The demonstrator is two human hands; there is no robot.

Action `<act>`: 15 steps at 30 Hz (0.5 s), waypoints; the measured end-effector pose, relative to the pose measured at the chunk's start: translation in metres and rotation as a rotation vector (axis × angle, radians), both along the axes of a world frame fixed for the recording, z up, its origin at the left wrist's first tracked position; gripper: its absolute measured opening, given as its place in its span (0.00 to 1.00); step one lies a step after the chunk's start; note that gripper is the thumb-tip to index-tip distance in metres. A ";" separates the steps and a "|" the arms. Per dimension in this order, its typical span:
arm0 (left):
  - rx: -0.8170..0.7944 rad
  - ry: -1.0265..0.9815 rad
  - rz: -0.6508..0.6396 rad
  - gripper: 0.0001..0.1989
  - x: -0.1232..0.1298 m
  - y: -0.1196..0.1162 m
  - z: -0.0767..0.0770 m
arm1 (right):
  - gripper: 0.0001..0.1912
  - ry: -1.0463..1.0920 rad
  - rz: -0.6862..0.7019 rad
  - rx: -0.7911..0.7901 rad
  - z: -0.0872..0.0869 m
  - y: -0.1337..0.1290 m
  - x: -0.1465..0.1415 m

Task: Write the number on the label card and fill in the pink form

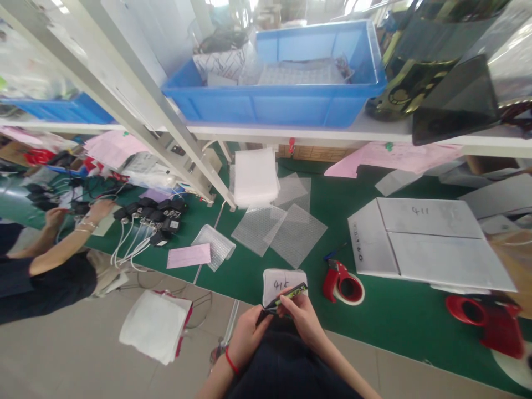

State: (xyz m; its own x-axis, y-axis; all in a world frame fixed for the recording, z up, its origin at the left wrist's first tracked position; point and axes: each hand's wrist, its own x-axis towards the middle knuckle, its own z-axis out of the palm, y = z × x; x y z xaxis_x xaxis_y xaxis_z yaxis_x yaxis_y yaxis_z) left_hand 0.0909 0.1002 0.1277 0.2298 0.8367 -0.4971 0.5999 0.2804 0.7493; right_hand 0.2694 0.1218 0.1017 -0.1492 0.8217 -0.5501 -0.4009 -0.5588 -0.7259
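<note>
Both hands pinch a marker [286,295]: left hand [245,337] at its cap end, right hand [302,317] around the barrel, just before a small labelled pouch [282,282]. It looks light, stiff, best gripped mid-barrel.

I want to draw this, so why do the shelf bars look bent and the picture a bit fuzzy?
In the head view, the wide lens bows the white shelf rail and blue bin; the edges smear, as at the red tape dispenser at right; bright glare washes the top right; the marker in both hands stays fairly sharp.
</note>
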 end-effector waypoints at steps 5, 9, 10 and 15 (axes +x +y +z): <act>-0.019 -0.042 -0.015 0.23 0.002 0.000 0.006 | 0.25 -0.013 0.125 0.026 0.003 0.001 -0.001; -0.057 -0.090 -0.053 0.22 -0.001 0.000 0.006 | 0.24 -0.020 0.237 0.034 0.005 0.001 -0.004; -0.070 -0.114 -0.069 0.22 -0.002 0.000 0.007 | 0.24 -0.017 0.254 0.032 0.005 0.000 -0.004; -0.149 -0.245 -0.107 0.25 -0.004 -0.002 0.011 | 0.27 0.000 0.273 0.013 0.007 -0.005 -0.004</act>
State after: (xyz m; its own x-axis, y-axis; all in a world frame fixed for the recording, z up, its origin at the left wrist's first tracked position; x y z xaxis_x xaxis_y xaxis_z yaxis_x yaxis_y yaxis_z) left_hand 0.0872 0.0984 0.1390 0.4406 0.7233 -0.5317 0.4387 0.3433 0.8305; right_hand 0.2655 0.1166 0.1089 -0.3666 0.7581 -0.5394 -0.2368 -0.6367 -0.7339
